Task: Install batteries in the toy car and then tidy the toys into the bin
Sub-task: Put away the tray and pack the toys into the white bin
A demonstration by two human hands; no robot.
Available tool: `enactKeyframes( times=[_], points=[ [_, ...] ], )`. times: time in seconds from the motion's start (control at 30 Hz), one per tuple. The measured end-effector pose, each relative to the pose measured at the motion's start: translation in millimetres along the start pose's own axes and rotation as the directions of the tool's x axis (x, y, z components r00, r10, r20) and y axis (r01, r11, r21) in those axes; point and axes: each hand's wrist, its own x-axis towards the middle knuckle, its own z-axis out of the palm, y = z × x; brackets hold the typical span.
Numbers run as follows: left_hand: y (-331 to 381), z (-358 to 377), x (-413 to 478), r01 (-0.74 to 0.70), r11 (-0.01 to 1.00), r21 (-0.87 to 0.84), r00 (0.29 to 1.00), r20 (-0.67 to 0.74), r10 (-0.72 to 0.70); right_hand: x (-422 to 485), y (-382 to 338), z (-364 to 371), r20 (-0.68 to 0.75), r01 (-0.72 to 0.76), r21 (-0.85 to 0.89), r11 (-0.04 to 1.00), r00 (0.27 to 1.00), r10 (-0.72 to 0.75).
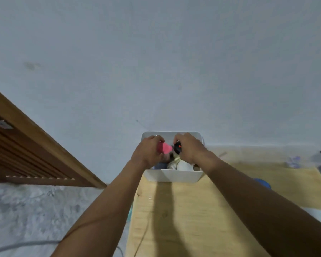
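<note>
The left hand (148,153) is curled round a pink toy (164,147), with only the toy's broad end clear of the fingers. The right hand (190,148) is curled round a black toy (178,147) that carries a red spot; it may be the toy car, but too little of it shows to confirm this. Both toys are held in the air, just beside each other, over the far half of the white bin (172,176) and above its contents; neither is released. The pink toy's long axis runs roughly left to right, with the broad end pointing at the right hand. The black toy's long axis appears near upright, with the red spot facing the camera; which end is its front cannot be told. The bin already holds pale white items (183,165) and a dark blue item (160,166). It stands at the far end of the wooden bench (183,210), against the wall (156,71), with its left side close to the bench's left edge. Hazards, as judged: the toys are close enough to knock together on release. A drop onto the piled contents could bounce a toy over the rim, and on the left it would fall to the floor (35,210). No battery cover is visible, so the car could be binned without batteries.
</note>
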Motion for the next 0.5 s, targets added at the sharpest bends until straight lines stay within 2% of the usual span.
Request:
enactKeyframes(
  times=[0.1, 0.2, 0.5],
  points=[
    [-15.6, 12.5, 18.9, 0.003, 1.0, 0.031, 0.992, 0.126, -0.007, 20.0, 12.5, 20.4, 0.1, -0.019, -0.135, 0.991, 0.994, 0.032],
    [-31.8, 29.2, 30.4, 0.002, 0.999, 0.047, 0.98, 0.199, -0.011, 32.3, 27.0, 41.1, 0.116, -0.006, -0.215, 0.977, 0.993, 0.032],
    [-45.8, 53.3, 49.3, 0.015, 0.994, 0.108, 0.97, 0.239, -0.041, 50.8, 36.6, 61.6, 0.084, -0.056, -0.241, 0.969, 0.993, 0.078]
  ],
)
